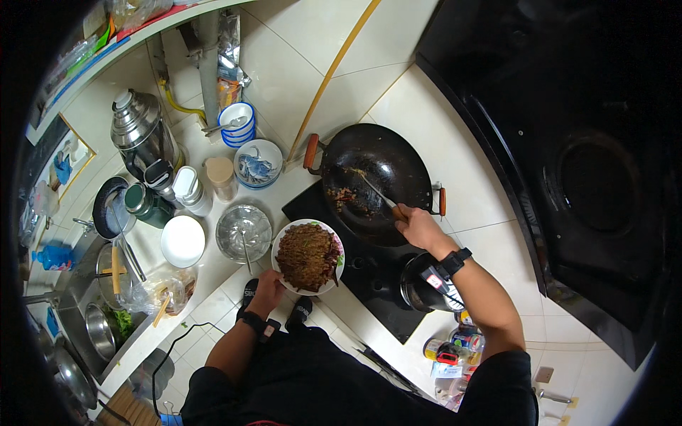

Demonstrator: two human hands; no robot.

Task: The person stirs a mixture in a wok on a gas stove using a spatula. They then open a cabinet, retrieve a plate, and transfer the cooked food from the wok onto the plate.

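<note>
My left hand (269, 294) grips the near-left rim of a white plate (276, 254) with a floral edge. A heap of browned cooked food (307, 255) with dark red pieces, perhaps dried chillies, covers most of it. In my right hand (418, 226) is the wooden handle of a metal spatula (379, 194), whose blade reaches into a black wok (407, 154). Small browned bits (342, 197) and some oil cling to the wok's bottom. The wok has wooden-gripped side handles and sits over the black cooktop (367, 277).
Left of the plate stand a metal bowl (244, 234) with a spoon, a white bowl (183, 241), stacked bowls (258, 162), jars and a steel thermos (139, 128). The sink (80, 314) lies far left. A dark pot (418, 282) and condiment bottles (453, 346) flank my right arm; a range hood (533, 160) overhangs the right.
</note>
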